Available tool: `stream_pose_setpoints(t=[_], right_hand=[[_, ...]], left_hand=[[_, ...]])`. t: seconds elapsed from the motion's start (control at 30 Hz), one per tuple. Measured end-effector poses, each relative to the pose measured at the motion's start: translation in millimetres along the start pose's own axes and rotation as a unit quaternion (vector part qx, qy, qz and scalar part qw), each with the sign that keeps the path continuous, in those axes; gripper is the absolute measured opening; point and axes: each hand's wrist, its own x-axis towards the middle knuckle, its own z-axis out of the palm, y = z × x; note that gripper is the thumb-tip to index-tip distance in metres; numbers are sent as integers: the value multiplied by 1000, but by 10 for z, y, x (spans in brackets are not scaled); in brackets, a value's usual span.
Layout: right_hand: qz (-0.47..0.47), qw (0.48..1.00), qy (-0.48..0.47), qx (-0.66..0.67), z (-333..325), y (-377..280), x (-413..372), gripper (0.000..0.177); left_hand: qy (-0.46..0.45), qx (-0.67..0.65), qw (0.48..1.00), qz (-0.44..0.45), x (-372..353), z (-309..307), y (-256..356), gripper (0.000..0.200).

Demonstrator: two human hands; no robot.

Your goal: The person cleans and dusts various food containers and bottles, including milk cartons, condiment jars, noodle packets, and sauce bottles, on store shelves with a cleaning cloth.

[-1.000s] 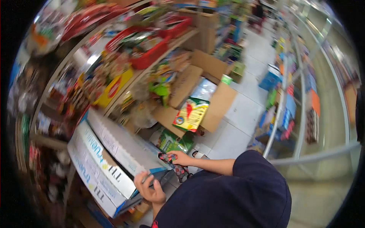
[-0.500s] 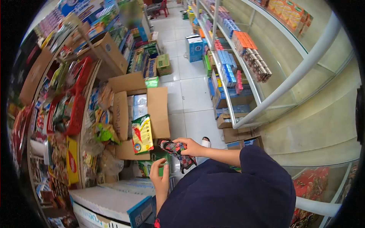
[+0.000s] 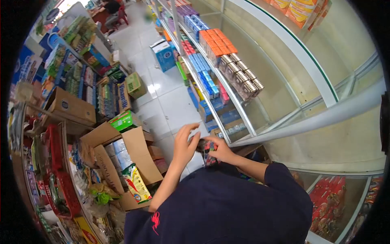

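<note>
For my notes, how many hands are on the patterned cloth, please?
2: the right hand grips the patterned cloth from the right; the left hand touches its left edge. None hidden.

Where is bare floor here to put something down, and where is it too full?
Bare tiles run between the open box and the glass rack, and further on between the green carton and the blue carton. The shelves on the left are packed, and boxes crowd the rack's foot. The right hand holds a cloth.
</note>
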Motion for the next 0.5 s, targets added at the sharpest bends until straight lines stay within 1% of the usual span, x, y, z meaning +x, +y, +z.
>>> stream_pose_setpoints(t=[0.07, 0.1, 0.13, 0.2, 0.23, 0.27, 0.33, 0.37, 0.4, 0.43, 0.47, 0.5], right_hand=[[5, 994, 103, 20, -160, -19, 44, 50], [40, 983, 170, 54, -196, -33, 56, 52], [27, 973, 227, 7, -269, -75, 90, 50], [57, 924, 375, -54, -356, -76, 122, 49], [81, 902, 424, 23, -395, -102, 138, 50], [74, 879, 471, 27, -443, -157, 186, 55], [33, 801, 593, -79, -503, -103, 237, 54], [34, 782, 616, -83, -533, -117, 283, 54], [48, 729, 638, -244, -578, -191, 347, 53], [69, 656, 637, -399, -655, -257, 403, 52], [139, 639, 613, -444, -725, -217, 433, 52], [214, 636, 602, -434, -765, -215, 515, 52]], left_hand=[[-38, -28, 998, 35, 293, 178, -57, 22], [-50, -38, 997, 45, 418, 255, -104, 22], [-65, -47, 995, 56, 533, 332, -174, 22], [-93, -68, 992, 54, 760, 498, -337, 22], [-105, -81, 990, 49, 862, 581, -402, 22], [-128, -91, 986, 58, 982, 660, -449, 22], [-134, -70, 976, 154, 1265, 808, -509, 21], [-131, -82, 964, 218, 1416, 879, -520, 23], [-155, -95, 956, 231, 1573, 940, -557, 23], [-180, -89, 936, 289, 1730, 1029, -602, 24], [-205, -82, 913, 345, 1858, 1090, -663, 25], [-297, -65, 881, 361, 1982, 1135, -768, 29]])
